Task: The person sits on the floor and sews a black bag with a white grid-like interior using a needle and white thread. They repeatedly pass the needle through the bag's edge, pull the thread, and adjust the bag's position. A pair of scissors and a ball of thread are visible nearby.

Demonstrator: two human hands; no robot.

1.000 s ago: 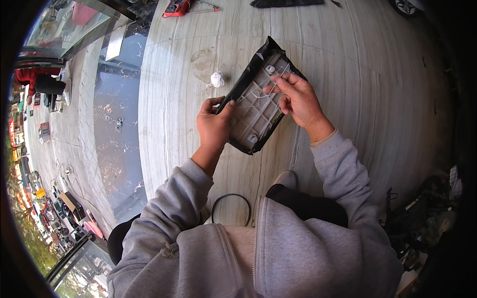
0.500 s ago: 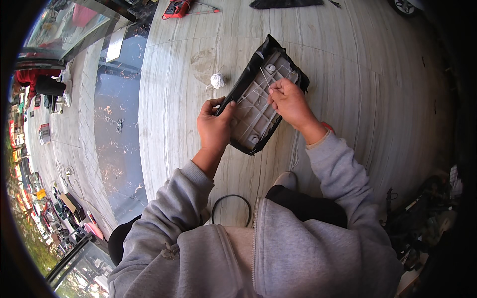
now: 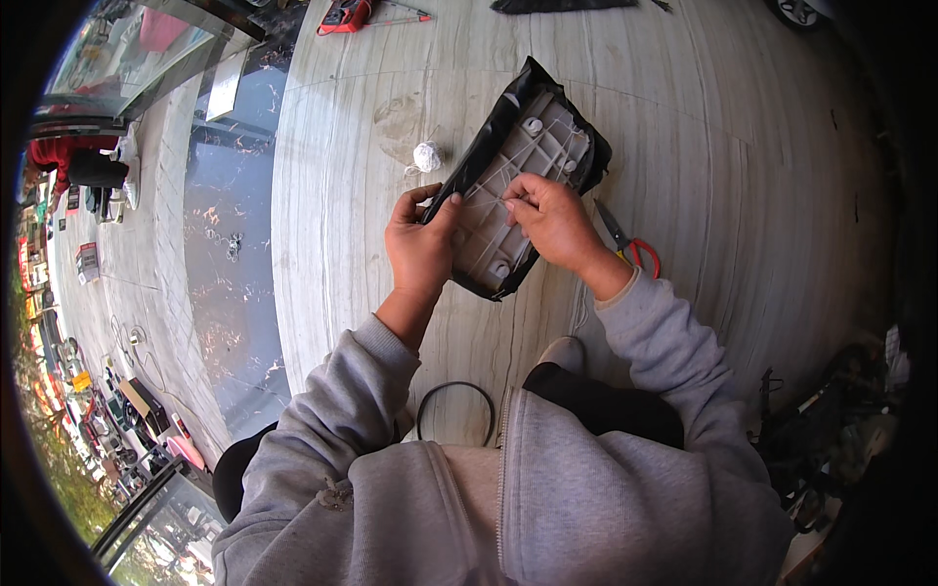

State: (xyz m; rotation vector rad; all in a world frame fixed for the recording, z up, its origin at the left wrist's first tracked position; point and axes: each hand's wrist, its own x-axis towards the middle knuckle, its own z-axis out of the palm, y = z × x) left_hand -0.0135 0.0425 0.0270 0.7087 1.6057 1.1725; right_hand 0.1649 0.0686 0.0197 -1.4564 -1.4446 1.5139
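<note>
A seat cushion [image 3: 486,151] is tilted in front of me, underside up. Its black cover wraps over the edges of a grey ribbed plastic base [image 3: 515,146], and white string [image 3: 549,136] criss-crosses that base. My left hand [image 3: 418,244] grips the cushion's left edge, thumb on top. My right hand [image 3: 559,223] is closed in a pinch over the middle of the base, at the string; its fingertips partly cover what they hold. A ball of white string [image 3: 427,156] lies on the floor left of the cushion. Scissors [image 3: 643,256] with red and yellow handles lie beside my right wrist.
A red multimeter [image 3: 344,16] with probes lies at the far edge, and a black piece of material [image 3: 562,6] farther right. A black ring [image 3: 422,405] lies near my feet. Dark clutter [image 3: 831,420] stands at the right. A wheel [image 3: 796,12] shows at top right.
My right hand has moved down and left across the base, from near its upper part toward the middle. The scissors now show past my wrist. My left hand keeps its grip.
</note>
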